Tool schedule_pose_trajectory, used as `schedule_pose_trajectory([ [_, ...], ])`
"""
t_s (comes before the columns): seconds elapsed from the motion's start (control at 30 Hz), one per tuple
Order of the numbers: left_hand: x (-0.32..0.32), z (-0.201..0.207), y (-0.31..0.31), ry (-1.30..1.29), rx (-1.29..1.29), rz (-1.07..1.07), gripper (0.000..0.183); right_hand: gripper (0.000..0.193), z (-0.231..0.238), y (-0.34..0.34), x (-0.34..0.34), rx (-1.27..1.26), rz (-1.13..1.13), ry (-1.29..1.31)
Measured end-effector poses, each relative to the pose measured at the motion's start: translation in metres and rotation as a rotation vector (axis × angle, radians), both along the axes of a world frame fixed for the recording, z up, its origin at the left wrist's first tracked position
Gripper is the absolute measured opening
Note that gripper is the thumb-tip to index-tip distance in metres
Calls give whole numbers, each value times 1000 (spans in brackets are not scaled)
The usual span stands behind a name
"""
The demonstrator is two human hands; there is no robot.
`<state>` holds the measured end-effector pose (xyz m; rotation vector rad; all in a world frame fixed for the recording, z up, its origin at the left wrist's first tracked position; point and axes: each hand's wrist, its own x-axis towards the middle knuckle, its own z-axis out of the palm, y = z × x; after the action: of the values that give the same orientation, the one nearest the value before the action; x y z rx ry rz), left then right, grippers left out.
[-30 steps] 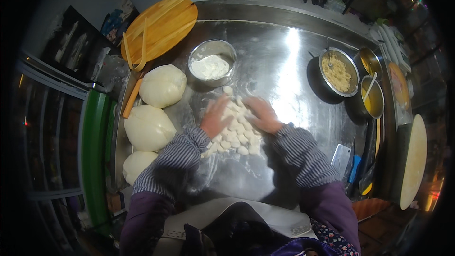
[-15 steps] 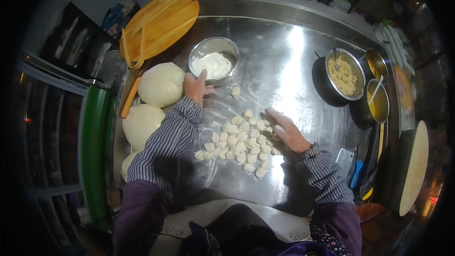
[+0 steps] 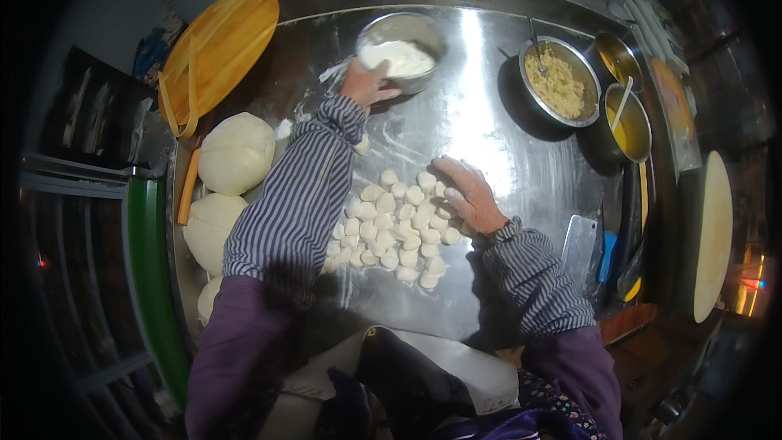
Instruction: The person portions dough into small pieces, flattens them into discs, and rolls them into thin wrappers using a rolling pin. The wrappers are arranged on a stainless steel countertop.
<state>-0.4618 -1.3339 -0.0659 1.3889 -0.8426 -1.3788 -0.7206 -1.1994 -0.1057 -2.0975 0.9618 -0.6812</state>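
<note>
Steel table [image 3: 505,155]: three dough balls [image 3: 236,152], one flour bowl [image 3: 401,42] under left hand [image 3: 366,81], right hand [image 3: 468,195] flat on dough pieces [image 3: 399,228].

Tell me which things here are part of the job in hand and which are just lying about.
In use: left hand, flour bowl, right hand, small dough pieces.
Lying about: big dough balls, round wooden board, filling pot, scraper.

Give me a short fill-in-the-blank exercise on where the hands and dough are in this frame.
1. The left hand reaches to the metal bowl of white ____.
2. The right hand rests on the heap of small ____ pieces.
3. Large dough balls lie at the table's ____ edge.
4. The round wooden board lies on the person's ____ side.

Missing words: flour; dough; left; left
</note>
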Motion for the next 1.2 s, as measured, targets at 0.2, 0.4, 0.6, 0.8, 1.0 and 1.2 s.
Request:
schedule_pose_trajectory([
  [0.2,5,-31,41,-727,-375,-448,67,54,-9,2,0,144,-101,-157],
  [0.4,30,-52,118,-1238,-125,-439,69,48,-10,3,2,117,-91,-134],
  [0.6,-18,-61,111,-984,-409,-645,70,41,-1,7,4,198,-188,-257],
  [0.8,96,-66,54,-1314,-10,45,76,40,0,7,6,148,-219,-262],
  [1.0,55,-60,21,-1496,-152,-386,64,40,-7,6,3,116,-215,-232],
  [1.2,-18,-41,103,-1139,-557,-1069,59,40,-11,4,1,116,-227,-252],
])
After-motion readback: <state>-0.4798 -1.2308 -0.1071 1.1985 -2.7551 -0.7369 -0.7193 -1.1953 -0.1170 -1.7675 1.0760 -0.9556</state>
